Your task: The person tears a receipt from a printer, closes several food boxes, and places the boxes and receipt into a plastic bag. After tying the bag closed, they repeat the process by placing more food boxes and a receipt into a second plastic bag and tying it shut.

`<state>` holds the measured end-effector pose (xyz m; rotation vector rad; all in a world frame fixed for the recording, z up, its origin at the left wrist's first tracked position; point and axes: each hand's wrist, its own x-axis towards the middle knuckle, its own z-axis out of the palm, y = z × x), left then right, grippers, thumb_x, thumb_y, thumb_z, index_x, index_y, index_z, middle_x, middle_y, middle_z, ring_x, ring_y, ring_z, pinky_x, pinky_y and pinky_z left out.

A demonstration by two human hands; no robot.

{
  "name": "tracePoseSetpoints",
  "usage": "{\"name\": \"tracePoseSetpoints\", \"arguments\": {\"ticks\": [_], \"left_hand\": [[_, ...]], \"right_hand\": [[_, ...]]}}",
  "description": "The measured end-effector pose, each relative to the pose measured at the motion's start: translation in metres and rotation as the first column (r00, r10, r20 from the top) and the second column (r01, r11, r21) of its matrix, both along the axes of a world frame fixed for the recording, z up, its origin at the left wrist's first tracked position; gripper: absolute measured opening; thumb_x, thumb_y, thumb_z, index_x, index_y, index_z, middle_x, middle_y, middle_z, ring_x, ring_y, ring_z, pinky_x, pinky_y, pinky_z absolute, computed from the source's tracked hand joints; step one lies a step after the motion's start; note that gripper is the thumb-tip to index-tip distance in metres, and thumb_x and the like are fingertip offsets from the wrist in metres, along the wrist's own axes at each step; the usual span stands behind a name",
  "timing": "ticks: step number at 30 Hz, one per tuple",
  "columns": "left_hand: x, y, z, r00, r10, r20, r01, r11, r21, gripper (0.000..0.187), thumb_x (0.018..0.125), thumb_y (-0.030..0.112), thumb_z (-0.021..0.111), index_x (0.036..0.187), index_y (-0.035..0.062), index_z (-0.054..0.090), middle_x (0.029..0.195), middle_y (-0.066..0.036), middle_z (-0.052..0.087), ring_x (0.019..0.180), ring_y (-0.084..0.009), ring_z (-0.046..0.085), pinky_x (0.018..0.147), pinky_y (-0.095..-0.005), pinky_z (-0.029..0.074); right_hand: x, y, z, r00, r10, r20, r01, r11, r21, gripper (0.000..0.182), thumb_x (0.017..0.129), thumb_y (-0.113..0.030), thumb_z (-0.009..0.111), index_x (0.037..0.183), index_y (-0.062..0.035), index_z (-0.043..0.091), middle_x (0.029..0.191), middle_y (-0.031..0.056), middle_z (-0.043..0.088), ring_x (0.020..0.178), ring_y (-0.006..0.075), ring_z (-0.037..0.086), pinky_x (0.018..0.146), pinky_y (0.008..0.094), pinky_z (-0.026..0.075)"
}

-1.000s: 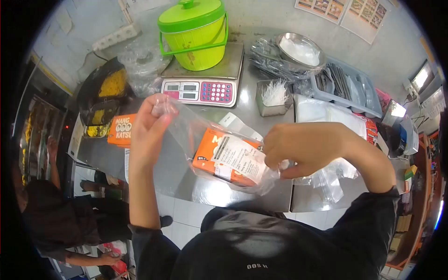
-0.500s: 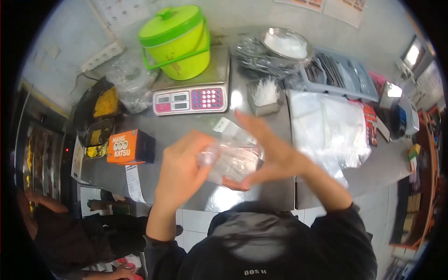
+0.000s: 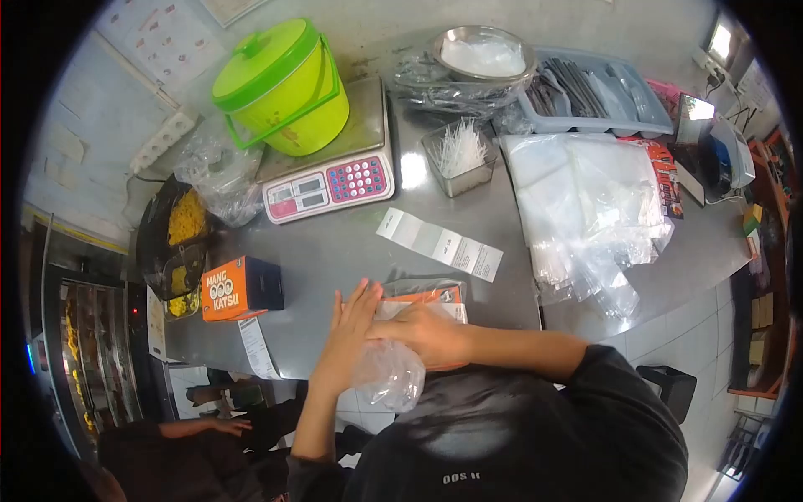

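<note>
At the table's front edge, a clear plastic bag (image 3: pixel 389 381) bulges out below my hands. An orange-and-white package (image 3: pixel 427 297) shows through clear plastic beyond them. My left hand (image 3: pixel 345 339) lies against the near left side of the bag, its fingers stretched forward and its thumb hidden. Crossing in from the right, my right hand (image 3: pixel 427 335) has its fingers closed over the gathered plastic, touching my left hand. Both hands partly cover the package. A long printed paper slip (image 3: pixel 439 244) lies just beyond it.
An orange-and-black box (image 3: pixel 234 289) stands at left beside a receipt (image 3: pixel 257 347). Behind are a scale (image 3: pixel 330 186) bearing a green bucket (image 3: pixel 280 88), and a clear container (image 3: pixel 460 159) of white sticks. Plastic bags (image 3: pixel 585 201) and a cutlery tray (image 3: pixel 598 92) are right. Another person (image 3: pixel 184 452) is lower left.
Both hands have come down and toward my body with the plastic-covered package. My right hand has gone from spread fingers to closed on the plastic; my left fingers have straightened.
</note>
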<state>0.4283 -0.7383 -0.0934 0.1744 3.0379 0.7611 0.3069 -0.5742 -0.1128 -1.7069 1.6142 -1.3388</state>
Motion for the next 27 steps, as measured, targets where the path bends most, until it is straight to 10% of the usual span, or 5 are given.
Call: {"name": "tracePoseSetpoints", "arguments": {"ticks": [10,16,20,24,27], "left_hand": [[-0.052,0.016,-0.010,0.972,-0.208,-0.113,0.225,0.958,0.176,0.046,0.090,0.033,0.046,0.126,0.0036,0.049,0.129,-0.014,0.049,0.126,-0.0282,0.041,0.107,-0.0417,0.025],[-0.059,0.012,-0.003,0.964,-0.267,-0.015,0.266,0.951,0.160,0.039,0.088,0.030,0.048,0.118,0.0056,0.050,0.119,-0.012,0.050,0.115,-0.0270,0.044,0.099,-0.0404,0.029],[-0.060,-0.005,0.040,0.960,-0.268,0.077,0.266,0.963,0.036,0.034,0.087,0.028,0.049,0.113,0.0070,0.051,0.112,-0.011,0.050,0.108,-0.0262,0.045,0.093,-0.0396,0.031],[-0.058,-0.040,0.116,0.981,-0.094,0.167,0.132,0.962,-0.237,0.029,0.086,0.026,0.051,0.108,0.0083,0.052,0.105,-0.010,0.051,0.100,-0.0253,0.047,0.087,-0.0388,0.033],[-0.061,-0.065,0.149,0.980,0.114,0.161,-0.035,0.903,-0.428,0.025,0.085,0.025,0.052,0.104,0.0093,0.053,0.100,-0.009,0.051,0.095,-0.0247,0.048,0.083,-0.0381,0.035]], "right_hand": [[-0.016,-0.042,0.035,0.401,0.119,-0.908,-0.205,0.978,0.038,0.041,0.078,-0.024,0.061,0.113,-0.0031,0.061,0.102,0.0095,0.062,0.107,0.0210,0.054,0.095,0.0388,0.037],[-0.028,-0.027,0.116,0.629,0.316,-0.711,-0.203,0.949,0.243,0.047,0.079,-0.033,0.062,0.112,0.0006,0.060,0.105,0.0100,0.061,0.111,0.0240,0.052,0.101,0.0405,0.034],[-0.083,0.051,0.109,0.876,-0.397,-0.274,0.198,0.814,-0.546,0.055,0.084,-0.042,0.058,0.113,0.0041,0.054,0.109,0.0178,0.057,0.105,0.0311,0.053,0.095,0.0418,0.038],[-0.078,0.081,-0.015,0.317,-0.929,-0.190,0.564,0.346,-0.750,0.071,0.077,-0.036,0.065,0.130,0.0038,0.039,0.127,0.0283,0.045,0.121,0.0370,0.043,0.108,0.0482,0.023],[-0.061,0.026,-0.019,0.319,-0.903,-0.289,0.284,0.382,-0.879,0.091,0.078,-0.035,0.068,0.144,-0.0370,0.006,0.152,0.0169,0.014,0.140,0.0340,0.022,0.108,0.0642,0.002]]}}
